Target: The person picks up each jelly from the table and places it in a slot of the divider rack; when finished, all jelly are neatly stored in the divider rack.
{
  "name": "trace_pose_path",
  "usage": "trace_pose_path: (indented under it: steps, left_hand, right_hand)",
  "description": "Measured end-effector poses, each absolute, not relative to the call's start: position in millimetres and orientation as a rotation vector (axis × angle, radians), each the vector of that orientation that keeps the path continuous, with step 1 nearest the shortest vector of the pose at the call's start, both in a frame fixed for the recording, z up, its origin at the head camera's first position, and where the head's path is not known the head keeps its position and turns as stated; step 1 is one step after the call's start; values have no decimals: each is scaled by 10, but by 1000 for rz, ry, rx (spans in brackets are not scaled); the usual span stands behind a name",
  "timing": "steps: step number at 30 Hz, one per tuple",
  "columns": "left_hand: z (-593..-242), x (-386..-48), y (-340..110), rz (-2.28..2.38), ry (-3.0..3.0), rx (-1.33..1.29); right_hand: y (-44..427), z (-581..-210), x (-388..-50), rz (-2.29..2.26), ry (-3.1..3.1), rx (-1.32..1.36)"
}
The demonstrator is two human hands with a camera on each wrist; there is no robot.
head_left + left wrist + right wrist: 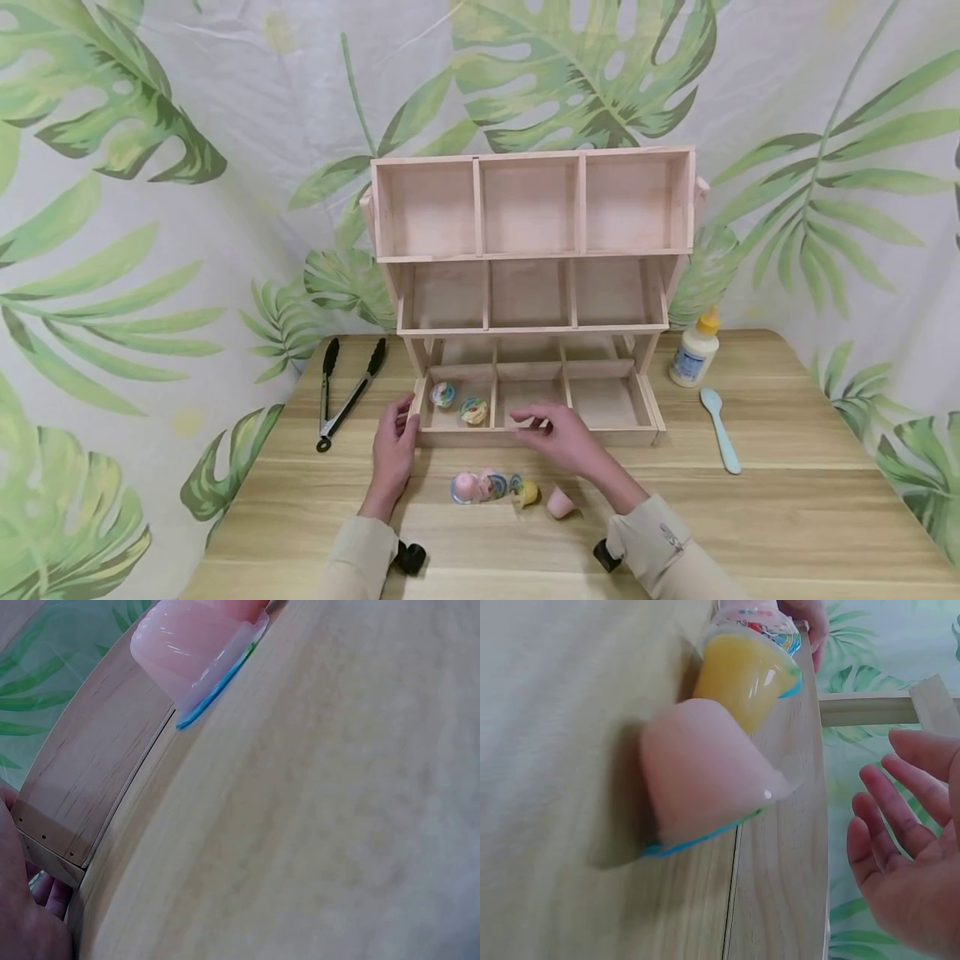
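Observation:
At the lower left corner of the wooden organizer (450,437), the left hand (393,450) rests with its fingers on the side edge. The right hand (558,435) hovers over the front of the bottom middle compartment, fingers loosely bent and holding nothing; the right wrist view shows its palm (922,885). Two jelly cups (442,394) (473,410) lie in the bottom left compartment. On the table before the organizer are pink cups (465,487), a yellow cup (527,492) and a separate pink cup (560,502), its side also showing in the right wrist view.
Black-tipped tongs (347,404) lie left of the organizer. A glue bottle (695,350) with a yellow cap stands on its right, beside a light blue spoon (721,429). Two upper tiers of compartments (531,327) rise above the bottom one. A leaf-patterned cloth hangs behind.

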State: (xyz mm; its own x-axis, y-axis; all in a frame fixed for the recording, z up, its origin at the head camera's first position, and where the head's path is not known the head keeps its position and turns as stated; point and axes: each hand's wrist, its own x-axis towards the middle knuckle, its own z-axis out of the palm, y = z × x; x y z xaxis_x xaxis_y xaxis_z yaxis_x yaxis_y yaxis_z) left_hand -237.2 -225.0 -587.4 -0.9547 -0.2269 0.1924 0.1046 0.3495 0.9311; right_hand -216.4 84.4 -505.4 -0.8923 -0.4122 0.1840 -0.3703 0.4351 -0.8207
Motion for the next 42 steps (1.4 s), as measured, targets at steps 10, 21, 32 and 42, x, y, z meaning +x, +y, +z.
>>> trace_pose_path:
  steps: [10,21,32,42]
  left_hand:
    - [-5860,-2359,-2258,-1634,-2362,116]
    - [-5905,-2375,-2260,-1587,-2355,106]
    - [-5905,-2376,-2252,-1603,-2354,133]
    - [-5889,-2375,-2261,-1613,-2354,126]
  right_hand:
    - [1062,-5150,-1887,-1366,2543,-765]
    - [1149,-5332,-1775,-1257,2498,-766]
    - [1203,-5426,-1813,-1267,2444,-736]
    - [1255,-5427,-1821,-1268,2433,-732]
